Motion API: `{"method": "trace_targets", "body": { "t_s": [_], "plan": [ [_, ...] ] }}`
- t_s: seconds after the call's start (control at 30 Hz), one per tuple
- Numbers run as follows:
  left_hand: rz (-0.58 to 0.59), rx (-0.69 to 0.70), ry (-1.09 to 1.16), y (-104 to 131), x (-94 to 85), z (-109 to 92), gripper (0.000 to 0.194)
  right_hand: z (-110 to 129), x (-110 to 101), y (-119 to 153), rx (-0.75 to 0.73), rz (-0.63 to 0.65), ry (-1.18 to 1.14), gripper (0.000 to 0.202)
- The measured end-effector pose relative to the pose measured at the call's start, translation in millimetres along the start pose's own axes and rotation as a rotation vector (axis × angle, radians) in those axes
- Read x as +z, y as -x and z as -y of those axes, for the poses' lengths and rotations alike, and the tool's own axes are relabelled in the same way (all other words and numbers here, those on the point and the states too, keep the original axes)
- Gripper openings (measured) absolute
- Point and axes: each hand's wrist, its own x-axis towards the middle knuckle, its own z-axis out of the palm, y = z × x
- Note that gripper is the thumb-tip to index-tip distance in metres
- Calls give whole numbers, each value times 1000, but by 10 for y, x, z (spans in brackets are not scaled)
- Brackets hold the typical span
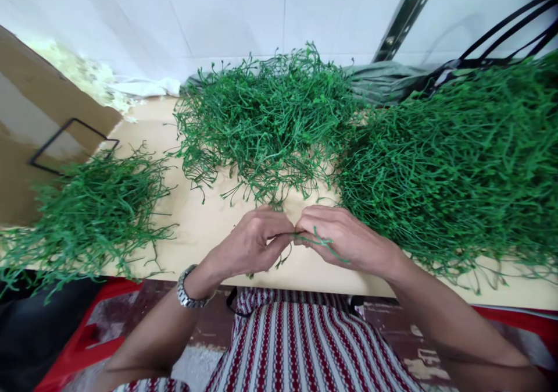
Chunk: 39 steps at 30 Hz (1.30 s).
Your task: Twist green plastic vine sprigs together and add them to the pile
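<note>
My left hand (257,238) and my right hand (340,235) meet over the front of the table, fingertips pinched together. Between them is a thin green stem (321,242), its branching end lying across my right palm. A few more green tips show below my left fingers. Just beyond my hands spreads a loose heap of green stems (265,113) with small knobbed tips, which look like artificial flower stems. To the right lies a larger, denser pile of stems (462,177). A smaller pile (104,206) rests at the left, partly over the table's front edge.
A cardboard box (26,107) stands at the left, with a black wire frame (74,145) by it. Pale yellow pieces (74,69) lie behind the box. Grey-green cloth (383,81) runs along the white wall. Red stools (93,328) stand below the wooden table (192,229).
</note>
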Motion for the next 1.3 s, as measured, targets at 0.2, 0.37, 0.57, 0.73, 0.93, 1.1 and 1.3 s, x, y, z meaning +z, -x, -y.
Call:
{"method": "trace_targets", "body": {
  "t_s": [0.2,0.37,0.57,0.73,0.93,1.1,1.3],
  "plan": [
    [136,50,11,72,24,-19,24,57,-24,-14,-160,186,95,18],
    [221,95,58,104,37,-24,25,96,-29,-73,-233,257,33,17],
    [320,41,277,132,-33,9,26,-16,0,-52,-198,334,-1,21],
    [-63,-257,726,137,63,152,12,-130,117,5,30,37,-396,19],
    [-426,-461,960,155,297,197,5,19,465,3,423,-342,-891,22],
    [-633,-557,1021,153,410,165,10,140,609,-45,511,-364,-936,20],
    [-693,-405,780,129,422,146,7,182,714,-51,462,-541,-798,12]
  ]
}}
